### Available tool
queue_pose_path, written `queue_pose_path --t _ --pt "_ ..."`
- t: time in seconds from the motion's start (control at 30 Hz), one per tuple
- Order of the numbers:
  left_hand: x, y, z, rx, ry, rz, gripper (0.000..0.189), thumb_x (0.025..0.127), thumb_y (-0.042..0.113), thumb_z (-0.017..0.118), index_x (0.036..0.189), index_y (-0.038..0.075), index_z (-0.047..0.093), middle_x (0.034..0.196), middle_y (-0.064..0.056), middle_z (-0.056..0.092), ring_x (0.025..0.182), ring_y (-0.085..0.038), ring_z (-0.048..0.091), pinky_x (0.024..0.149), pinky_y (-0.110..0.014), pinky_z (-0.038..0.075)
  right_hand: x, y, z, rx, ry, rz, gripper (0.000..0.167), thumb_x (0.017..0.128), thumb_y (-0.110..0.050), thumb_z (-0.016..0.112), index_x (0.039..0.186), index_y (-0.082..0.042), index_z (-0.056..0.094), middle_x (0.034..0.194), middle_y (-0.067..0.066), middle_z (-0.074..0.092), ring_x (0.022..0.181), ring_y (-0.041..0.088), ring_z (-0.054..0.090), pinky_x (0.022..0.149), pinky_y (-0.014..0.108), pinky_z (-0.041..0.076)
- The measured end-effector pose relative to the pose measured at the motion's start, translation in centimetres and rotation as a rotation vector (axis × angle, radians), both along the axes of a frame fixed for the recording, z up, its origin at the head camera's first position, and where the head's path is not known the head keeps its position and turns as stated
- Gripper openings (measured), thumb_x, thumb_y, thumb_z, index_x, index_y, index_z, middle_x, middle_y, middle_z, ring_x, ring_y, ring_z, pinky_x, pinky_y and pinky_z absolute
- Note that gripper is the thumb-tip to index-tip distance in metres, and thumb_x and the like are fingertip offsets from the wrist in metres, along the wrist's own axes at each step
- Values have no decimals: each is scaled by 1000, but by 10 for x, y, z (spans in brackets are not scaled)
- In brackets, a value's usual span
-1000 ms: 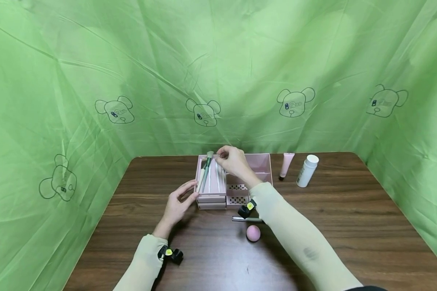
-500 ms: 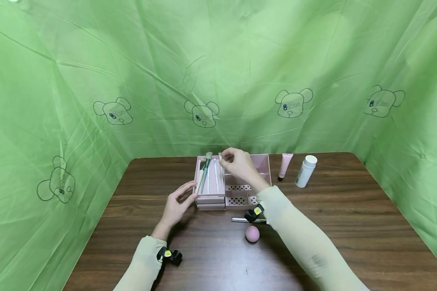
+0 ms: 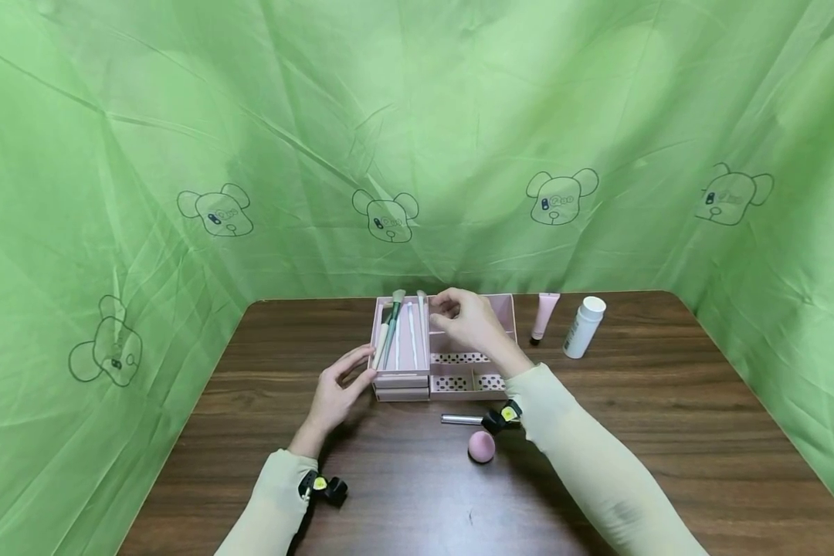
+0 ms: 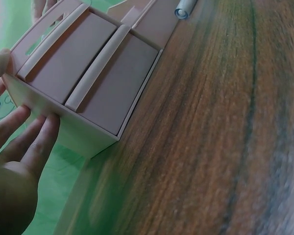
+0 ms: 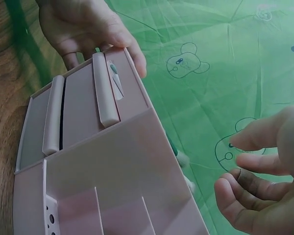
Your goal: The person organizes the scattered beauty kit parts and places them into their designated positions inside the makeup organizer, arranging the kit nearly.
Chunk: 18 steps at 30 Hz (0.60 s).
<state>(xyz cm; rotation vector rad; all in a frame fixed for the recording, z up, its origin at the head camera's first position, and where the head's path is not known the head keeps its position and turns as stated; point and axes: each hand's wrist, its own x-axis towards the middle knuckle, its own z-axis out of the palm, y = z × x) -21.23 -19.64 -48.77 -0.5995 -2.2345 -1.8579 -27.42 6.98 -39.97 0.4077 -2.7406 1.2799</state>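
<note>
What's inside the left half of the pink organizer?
Its top tray shows a green-handled brush, a pale handle, slim white sticks and another brush. The two drawers below are closed, so their insides are hidden.

Brushes (image 3: 391, 332) lie in the organizer (image 3: 402, 394); right of it, tube (image 3: 545, 315), then bottle (image 3: 584, 327); before it, pen (image 3: 461, 419), then ball (image 3: 482, 446).

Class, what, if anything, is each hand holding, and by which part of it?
Right hand: nothing. Left hand: no clear grip; fingers touch the pink organizer on its left side.
</note>
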Motion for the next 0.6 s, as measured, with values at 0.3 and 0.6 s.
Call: queue_pose_path --t 0.3,0.6 --pt "0 1 1 -12 -19 5 36 91 3 67 125 -7 61 136 -21 56 122 -34 57 104 -38 48 7 13 -5 35 3 24 28 84 -21 73 110 -11 69 95 2 71 86 17 65 80 32 57" --pt "0 1 2 -9 -16 4 36 91 2 67 125 -8 60 136 -23 55 121 -33 57 102 -22 49 14 29 -14 40 -13 6 24 84 -21 74 106 -14 69 93 1 71 85 16 66 77 32 57"
